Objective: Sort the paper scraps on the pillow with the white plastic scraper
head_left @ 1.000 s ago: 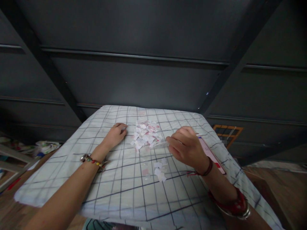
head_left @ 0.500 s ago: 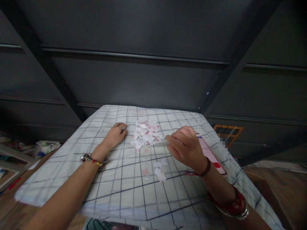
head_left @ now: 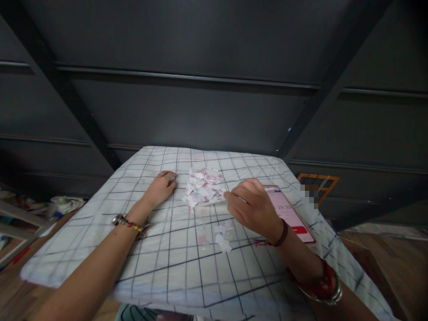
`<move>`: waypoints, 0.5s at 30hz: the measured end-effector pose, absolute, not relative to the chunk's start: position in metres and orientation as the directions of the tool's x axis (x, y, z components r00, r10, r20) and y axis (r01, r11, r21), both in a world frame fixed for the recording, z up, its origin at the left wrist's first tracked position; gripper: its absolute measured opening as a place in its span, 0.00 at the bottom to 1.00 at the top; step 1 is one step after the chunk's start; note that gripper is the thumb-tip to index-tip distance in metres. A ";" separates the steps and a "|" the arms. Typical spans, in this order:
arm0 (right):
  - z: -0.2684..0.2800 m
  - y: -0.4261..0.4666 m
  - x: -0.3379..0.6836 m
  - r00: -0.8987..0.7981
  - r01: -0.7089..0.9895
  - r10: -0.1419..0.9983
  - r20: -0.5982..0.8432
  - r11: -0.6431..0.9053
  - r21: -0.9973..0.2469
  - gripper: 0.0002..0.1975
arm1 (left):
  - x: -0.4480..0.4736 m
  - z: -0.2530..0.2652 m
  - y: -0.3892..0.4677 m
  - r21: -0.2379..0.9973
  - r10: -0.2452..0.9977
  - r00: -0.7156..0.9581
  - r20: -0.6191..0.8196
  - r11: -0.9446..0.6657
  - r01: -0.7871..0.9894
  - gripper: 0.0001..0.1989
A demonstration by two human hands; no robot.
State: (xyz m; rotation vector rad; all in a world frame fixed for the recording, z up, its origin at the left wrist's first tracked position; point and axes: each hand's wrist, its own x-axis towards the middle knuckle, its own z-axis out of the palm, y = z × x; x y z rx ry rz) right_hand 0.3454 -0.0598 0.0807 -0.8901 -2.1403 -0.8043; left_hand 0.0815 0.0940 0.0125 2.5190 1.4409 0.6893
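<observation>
On the checked cloth, a loose pile of torn paper scraps (head_left: 203, 185), white with pinkish patches, lies between my hands. My left hand (head_left: 162, 187) rests flat to the left of the pile, fingers apart and holding nothing. Closed in a pinch, my right hand (head_left: 249, 203) hovers at the pile's right side. From its fingertips a thin, pale, stick-like tool (head_left: 219, 200) reaches to the lower right edge of the scraps; its exact kind is unclear. Nearer to me lie a small group of white scraps (head_left: 223, 236) and a separate pinkish scrap (head_left: 202, 239).
A phone (head_left: 284, 207) showing a timer lies beside my right hand, partly covered by it. The checked cloth (head_left: 160, 267) covers the table up to a dark panelled wall (head_left: 194, 111). An orange-framed object (head_left: 324, 183) stands beyond the right edge.
My right hand has moved left with the thin tool, bringing its tip closer into the pile and uncovering more of the phone. The left hand has stayed put.
</observation>
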 end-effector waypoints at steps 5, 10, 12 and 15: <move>0.081 -0.061 0.349 -0.530 0.750 0.344 0.776 0.616 0.239 0.10 | 0.082 0.012 0.094 0.350 0.847 0.434 0.307 -0.525 0.776 0.17; 0.078 -0.059 0.347 -0.534 0.782 0.357 0.766 0.554 0.287 0.10 | 0.083 0.014 0.093 0.344 0.850 0.434 0.300 -0.520 0.782 0.17; 0.078 -0.058 0.345 -0.544 0.780 0.354 0.761 0.548 0.302 0.10 | 0.083 0.015 0.093 0.342 0.847 0.439 0.300 -0.525 0.779 0.17; 0.078 -0.059 0.345 -0.549 0.765 0.355 0.756 0.577 0.285 0.11 | 0.083 0.015 0.092 0.343 0.845 0.444 0.300 -0.529 0.776 0.17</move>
